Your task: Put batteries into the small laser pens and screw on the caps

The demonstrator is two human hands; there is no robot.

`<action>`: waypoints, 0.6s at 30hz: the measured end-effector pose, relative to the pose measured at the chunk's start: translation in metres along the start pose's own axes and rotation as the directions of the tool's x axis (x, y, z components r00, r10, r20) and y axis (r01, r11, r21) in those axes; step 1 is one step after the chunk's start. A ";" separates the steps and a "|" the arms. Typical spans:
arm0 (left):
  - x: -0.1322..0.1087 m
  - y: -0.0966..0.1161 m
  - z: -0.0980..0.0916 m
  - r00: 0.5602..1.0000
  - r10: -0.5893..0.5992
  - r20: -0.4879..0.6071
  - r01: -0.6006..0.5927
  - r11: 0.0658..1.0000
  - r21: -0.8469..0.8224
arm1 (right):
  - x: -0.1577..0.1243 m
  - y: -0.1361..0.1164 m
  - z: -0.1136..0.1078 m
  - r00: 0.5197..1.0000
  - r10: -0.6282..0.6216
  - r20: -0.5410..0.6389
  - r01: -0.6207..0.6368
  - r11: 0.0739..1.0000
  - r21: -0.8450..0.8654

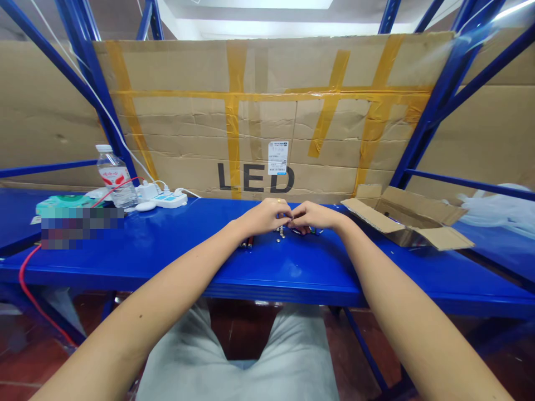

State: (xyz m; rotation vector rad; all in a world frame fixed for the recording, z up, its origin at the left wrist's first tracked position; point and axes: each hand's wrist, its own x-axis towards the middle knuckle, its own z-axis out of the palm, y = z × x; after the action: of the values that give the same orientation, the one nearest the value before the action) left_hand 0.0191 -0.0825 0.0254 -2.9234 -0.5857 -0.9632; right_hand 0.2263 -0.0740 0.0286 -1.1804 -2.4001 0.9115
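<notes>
My left hand point(267, 216) and my right hand point(308, 215) meet above the blue table, fingertips pinched together. Whatever lies between the fingertips is too small to make out. Several small shiny metal pieces point(281, 234) are scattered on the table just below the hands. Dark red-and-black sticks point(249, 243) lie under my left wrist. Beneath and beside my right hand are dark, thin items point(316, 231), partly hidden by the fingers.
An open cardboard box point(401, 217) stands at the right. At the left are a water bottle point(117, 177), a white power strip point(170, 199), a green packet point(67, 203) and a red cable point(29, 284). Large cardboard point(179, 128) closes off the back of the blue table point(167, 250).
</notes>
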 end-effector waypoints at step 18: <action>-0.003 0.013 -0.013 0.762 -0.311 0.568 0.266 0.950 0.163 | -0.003 -0.003 -0.002 0.988 0.131 0.082 -0.123 0.988 -0.097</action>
State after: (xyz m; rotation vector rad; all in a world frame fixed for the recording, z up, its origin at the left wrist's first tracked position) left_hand 0.0141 -0.0975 0.0361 -3.0900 -1.0875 0.0193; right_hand 0.2275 -0.0774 0.0325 -1.3681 -2.4834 0.9185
